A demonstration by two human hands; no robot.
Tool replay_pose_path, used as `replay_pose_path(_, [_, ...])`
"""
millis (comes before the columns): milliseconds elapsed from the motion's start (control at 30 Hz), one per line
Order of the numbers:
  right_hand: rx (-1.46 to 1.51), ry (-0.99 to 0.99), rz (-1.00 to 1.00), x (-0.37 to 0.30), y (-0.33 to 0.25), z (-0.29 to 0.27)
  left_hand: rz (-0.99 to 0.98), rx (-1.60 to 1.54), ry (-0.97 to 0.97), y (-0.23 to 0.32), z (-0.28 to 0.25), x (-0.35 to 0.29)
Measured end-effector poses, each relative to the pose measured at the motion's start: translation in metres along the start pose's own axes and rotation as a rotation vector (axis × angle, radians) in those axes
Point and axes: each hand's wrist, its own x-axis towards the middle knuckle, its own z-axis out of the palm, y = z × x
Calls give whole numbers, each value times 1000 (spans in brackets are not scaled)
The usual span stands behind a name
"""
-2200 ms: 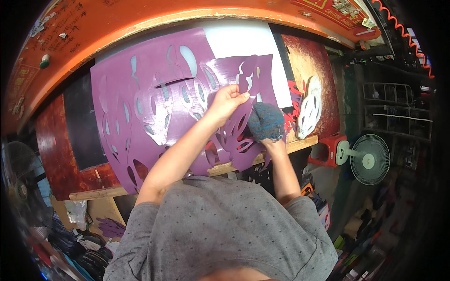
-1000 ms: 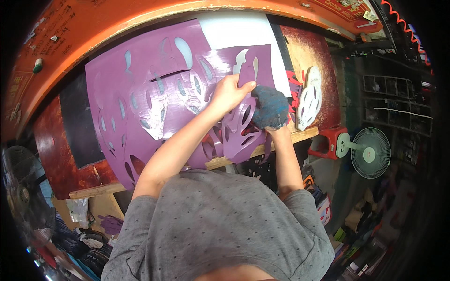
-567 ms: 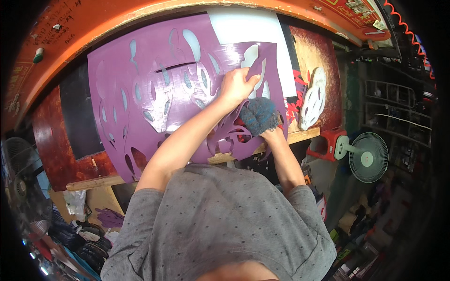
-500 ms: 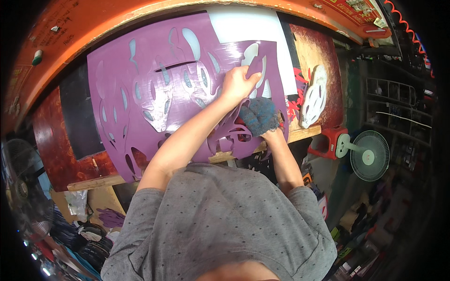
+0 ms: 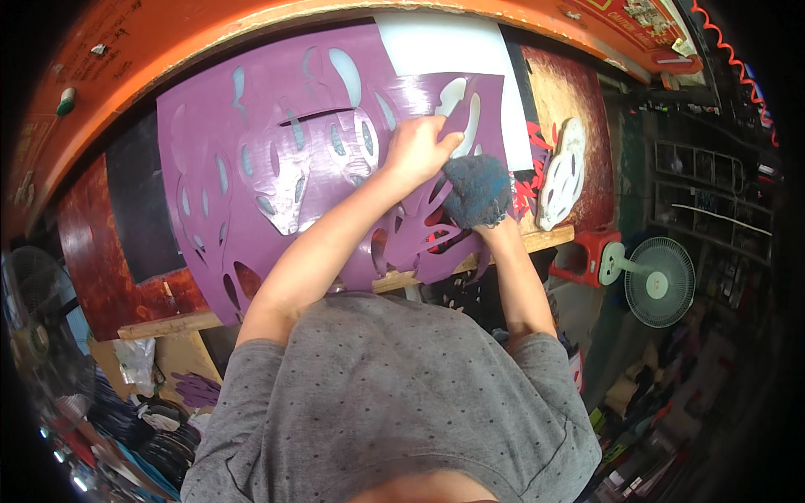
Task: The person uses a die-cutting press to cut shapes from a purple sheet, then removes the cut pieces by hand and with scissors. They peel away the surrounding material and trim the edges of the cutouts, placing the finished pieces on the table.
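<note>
A large purple sheet (image 5: 210,109) with many cut-out openings is spread over the bench and hangs past its near edge. My bare left hand (image 5: 419,152) is closed on the sheet right of its middle, the thumb stretched to the right and the other fingertips mostly hidden. Just right of and nearer than it, my right hand (image 5: 478,191) in a dark grey-blue knit glove is curled at the sheet's right part. Its fingers are turned away, so what they hold cannot be made out. Narrow, bent strips of the sheet lie beside the glove.
A white sheet (image 5: 449,49) lies under the purple one at the back. On the right are a white cut-out shape (image 5: 563,174) and red scraps (image 5: 530,180). An orange machine beam (image 5: 277,18) spans the far side. A fan (image 5: 658,282) and red stool (image 5: 574,258) stand right.
My gloved right hand has moved away from me and slightly right. The left hand has shifted a little left. The strips by the glove lie less bunched.
</note>
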Motion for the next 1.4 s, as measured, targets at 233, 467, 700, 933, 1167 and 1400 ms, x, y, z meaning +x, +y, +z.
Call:
replay_pose_path(233, [242,-53,68,-24,-17,11,16,56,-26,-4,7,-8])
replay_pose_path(467, [163,-183,71,-37,-47,14,-50,-39,81,-8,16,-5])
replay_pose_path(700, [426,-206,-35,-28,-104,-8,-192,-227,127,-3,8,18])
replay_pose_path(933, [-216,-168,185,-20,-54,-91,-474,-917,-604,-5,-30,16])
replay_pose_path(1167, [239,149,516,-23,-51,-90,-416,-893,-427,-11,-28,-37])
replay_pose_path(1400, [442,60,651,-1,-37,-41,-443,-1049,-289,-16,-25,-39])
